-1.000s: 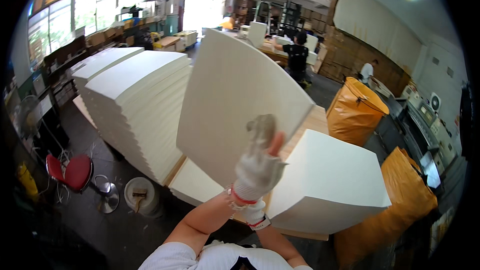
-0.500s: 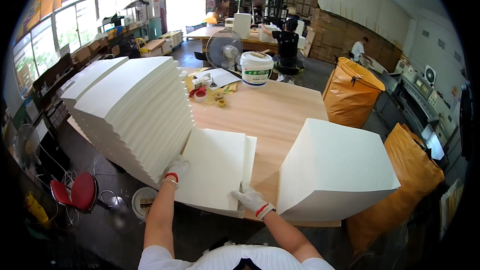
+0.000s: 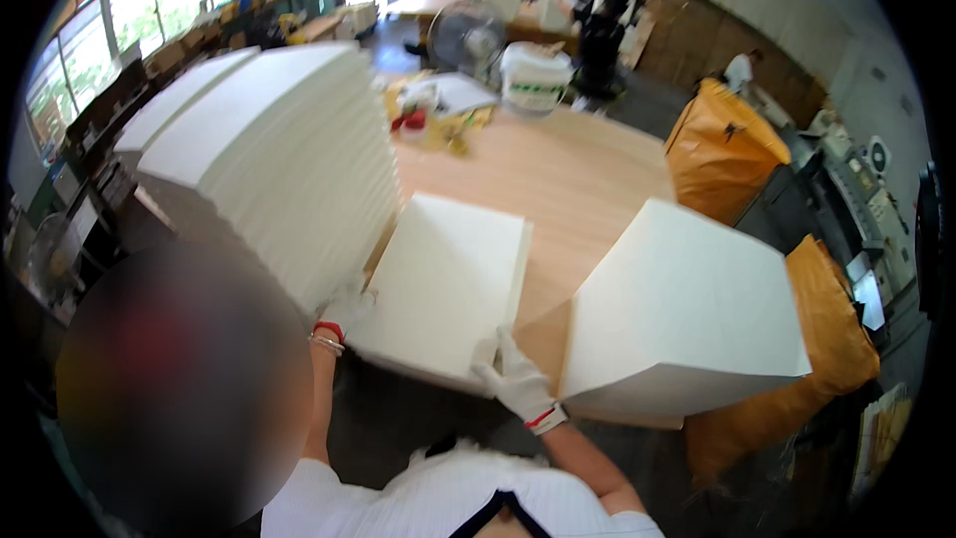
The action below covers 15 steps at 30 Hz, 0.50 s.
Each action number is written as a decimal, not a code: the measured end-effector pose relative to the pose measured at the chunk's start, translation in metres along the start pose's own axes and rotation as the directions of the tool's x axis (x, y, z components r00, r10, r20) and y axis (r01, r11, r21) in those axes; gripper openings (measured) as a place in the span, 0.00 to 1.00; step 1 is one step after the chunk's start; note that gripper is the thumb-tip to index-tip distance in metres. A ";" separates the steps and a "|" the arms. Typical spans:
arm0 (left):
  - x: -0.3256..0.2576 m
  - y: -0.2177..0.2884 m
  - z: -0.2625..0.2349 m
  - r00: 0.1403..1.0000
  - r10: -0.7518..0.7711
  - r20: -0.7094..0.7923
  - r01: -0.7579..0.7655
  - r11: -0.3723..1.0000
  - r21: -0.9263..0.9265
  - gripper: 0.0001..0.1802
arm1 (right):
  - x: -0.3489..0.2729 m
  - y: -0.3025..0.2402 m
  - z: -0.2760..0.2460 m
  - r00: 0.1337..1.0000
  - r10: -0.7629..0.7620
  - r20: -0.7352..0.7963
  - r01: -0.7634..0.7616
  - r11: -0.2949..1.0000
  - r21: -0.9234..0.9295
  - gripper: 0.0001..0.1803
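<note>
Between my arms a low stack of white paper sheets [image 3: 448,284] lies on the wooden table. My left hand [image 3: 349,309], in a white glove, is at the near left edge of this stack, beside the foot of a tall fanned stack of white sheets [image 3: 289,169]. Its fingers are smeared a little but look stretched out. At the near right corner of the low stack, my gloved right hand [image 3: 516,377] touches the edge with thumb and fingers apart. To its right stands another thick white stack [image 3: 687,309].
A white bucket [image 3: 536,80], a fan [image 3: 465,38] and red and yellow tape rolls [image 3: 410,122] are at the far side of the wooden table [image 3: 578,174]. Orange sacks [image 3: 722,154] stand right. A dark blurred round patch hides the lower left. People work farther back.
The strip of sheets jutting out on the low stack's right has narrowed, leaving its edges nearly flush. My right hand is now upright at the corner. The view has shifted, and a blurred patch covers the lower left.
</note>
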<state>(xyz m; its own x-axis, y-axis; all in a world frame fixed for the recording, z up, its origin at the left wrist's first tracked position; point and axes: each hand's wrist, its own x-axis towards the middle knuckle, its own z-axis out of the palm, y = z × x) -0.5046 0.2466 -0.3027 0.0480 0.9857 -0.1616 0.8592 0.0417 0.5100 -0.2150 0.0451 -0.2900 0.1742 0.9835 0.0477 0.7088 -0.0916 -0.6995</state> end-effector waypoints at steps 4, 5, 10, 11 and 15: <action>-0.065 -0.045 -0.013 0.988 0.156 -0.009 -0.155 0.970 -0.190 0.27 | -0.017 -0.005 -0.006 0.982 -0.151 0.111 0.158 0.986 -0.061 0.34; -0.077 -0.053 -0.009 0.971 0.235 -0.048 -0.239 0.933 -0.269 0.26 | -0.019 0.001 -0.002 0.979 -0.186 0.086 0.193 0.977 -0.084 0.34; -0.076 -0.090 0.030 0.902 0.400 -0.159 -0.429 0.870 -0.244 0.27 | -0.017 0.015 0.006 0.973 -0.228 0.029 0.230 0.965 -0.123 0.30; -0.073 -0.096 0.035 0.917 0.370 -0.146 -0.398 0.864 -0.310 0.27 | -0.018 0.017 0.009 0.975 -0.222 0.006 0.221 0.970 -0.101 0.29; -0.066 -0.099 0.039 0.974 0.222 -0.035 -0.190 0.729 -0.658 0.27 | -0.018 0.012 0.007 0.972 -0.235 -0.018 0.232 0.967 -0.105 0.28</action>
<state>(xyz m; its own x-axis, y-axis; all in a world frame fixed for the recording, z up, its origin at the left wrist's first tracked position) -0.5730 0.1714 -0.3760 0.2197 0.9755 -0.0144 0.2817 -0.0493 0.9583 -0.2146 0.0274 -0.3045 0.0150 0.9745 0.2238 0.7974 0.1234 -0.5907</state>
